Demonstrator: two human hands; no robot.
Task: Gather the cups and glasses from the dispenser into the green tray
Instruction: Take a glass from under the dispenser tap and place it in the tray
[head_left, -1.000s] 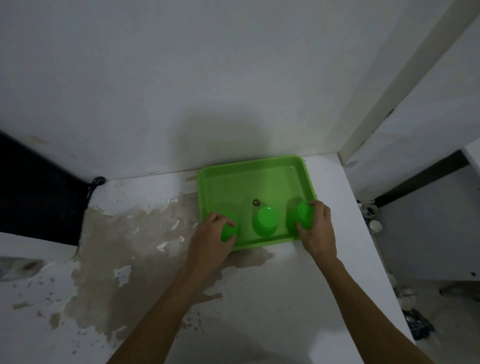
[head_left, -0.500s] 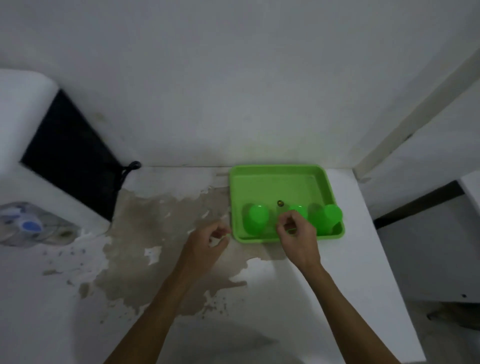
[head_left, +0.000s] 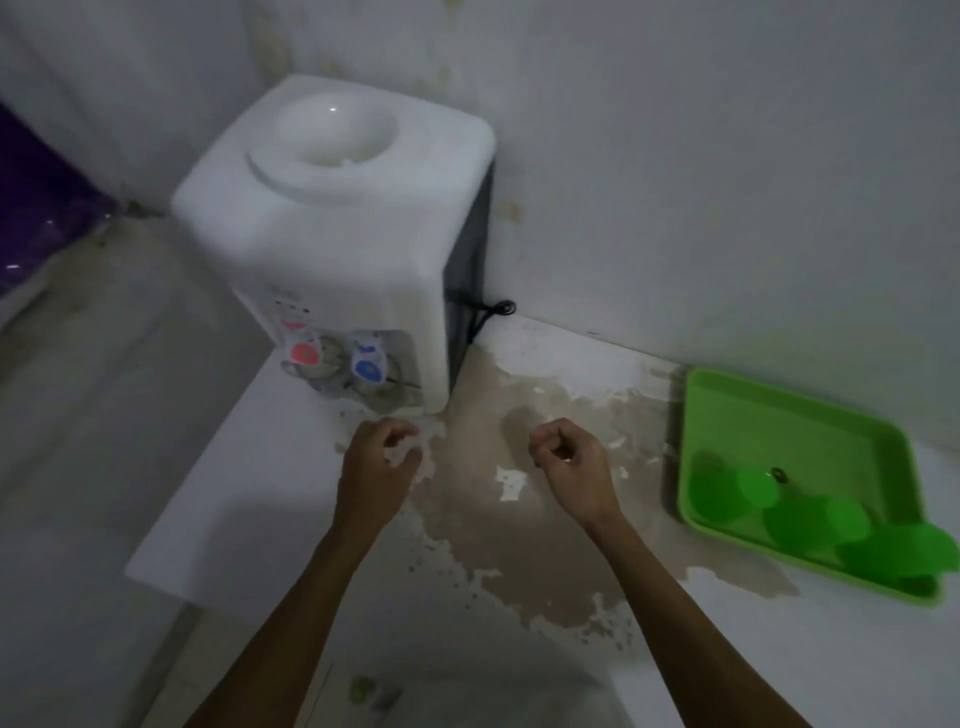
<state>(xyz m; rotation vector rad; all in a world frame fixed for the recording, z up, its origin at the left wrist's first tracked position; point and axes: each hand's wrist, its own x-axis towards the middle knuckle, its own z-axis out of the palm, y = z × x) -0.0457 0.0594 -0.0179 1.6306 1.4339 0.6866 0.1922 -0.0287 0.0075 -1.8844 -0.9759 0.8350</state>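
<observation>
A white water dispenser (head_left: 343, 228) stands at the back left of the counter, with a red tap (head_left: 304, 353) and a blue tap (head_left: 368, 366); clear glasses (head_left: 358, 384) sit blurred under the taps. The green tray (head_left: 779, 421) lies at the right and holds three upside-down green cups (head_left: 737, 491) along its near edge. My left hand (head_left: 376, 467) hovers just in front of the dispenser's tap bay, fingers loosely curled with nothing in them. My right hand (head_left: 569, 465) hangs over the stained counter between dispenser and tray, fingers curled and empty.
The white counter (head_left: 291, 467) has a large brown patch of peeled surface (head_left: 519, 519) in the middle. A black cord (head_left: 488, 314) runs behind the dispenser along the wall. The counter's left edge drops off to a lower grey floor.
Both hands have let go of the green cups in the tray and moved left. The view has swung left, bringing the dispenser into sight.
</observation>
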